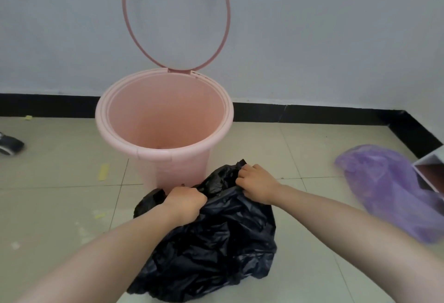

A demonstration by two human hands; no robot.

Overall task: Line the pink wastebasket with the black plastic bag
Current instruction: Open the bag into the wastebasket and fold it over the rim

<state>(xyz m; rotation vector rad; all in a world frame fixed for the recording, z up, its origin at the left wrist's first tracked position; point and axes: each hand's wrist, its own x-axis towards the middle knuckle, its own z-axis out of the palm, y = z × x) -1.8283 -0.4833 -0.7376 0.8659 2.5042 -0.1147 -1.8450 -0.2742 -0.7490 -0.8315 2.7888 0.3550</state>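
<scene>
The pink wastebasket stands on the tiled floor against the wall, its inside bare. Its pink ring lid is hinged at the back and stands upright. In front of the basket lies the crumpled black plastic bag. My left hand is closed on the bag's upper edge at the left. My right hand grips the same edge further right, close to the basket's front wall. Both hands hold the bag below the basket's rim.
A purple plastic bag lies on the floor at the right, beside a white box corner. A dark shoe sits at the left edge. Yellow scraps lie on the tiles. A black skirting runs along the wall.
</scene>
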